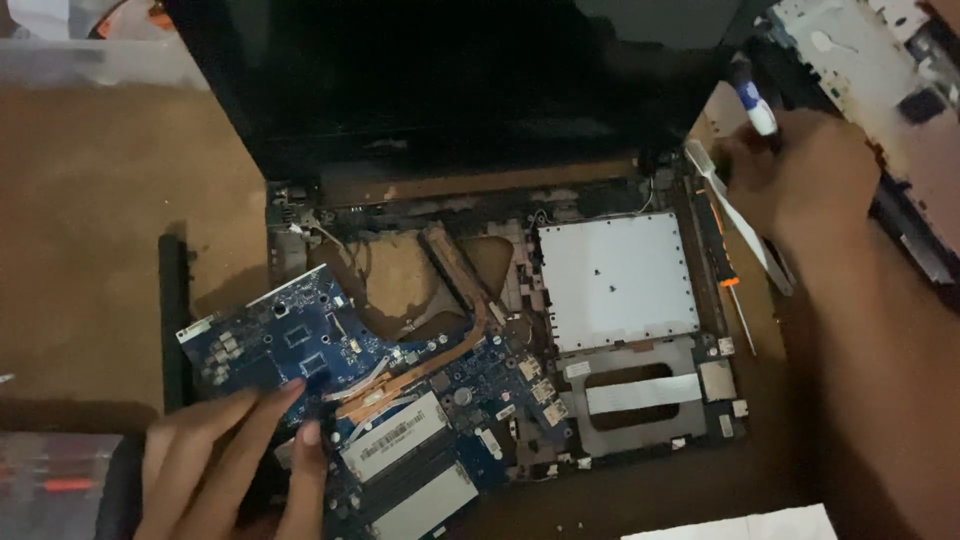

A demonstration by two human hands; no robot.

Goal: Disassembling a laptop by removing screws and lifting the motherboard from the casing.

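Brown matte tabletop (pixel 90 250): left hand (pixel 225 465) fingers spread on glossy blue motherboard (pixel 330 360); right hand (pixel 800 170) grips slim screwdriver (pixel 752 95).

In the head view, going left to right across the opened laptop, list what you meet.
Left hand → blue motherboard → copper heat pipe → silver metal plate → orange-handled screwdriver → right hand.
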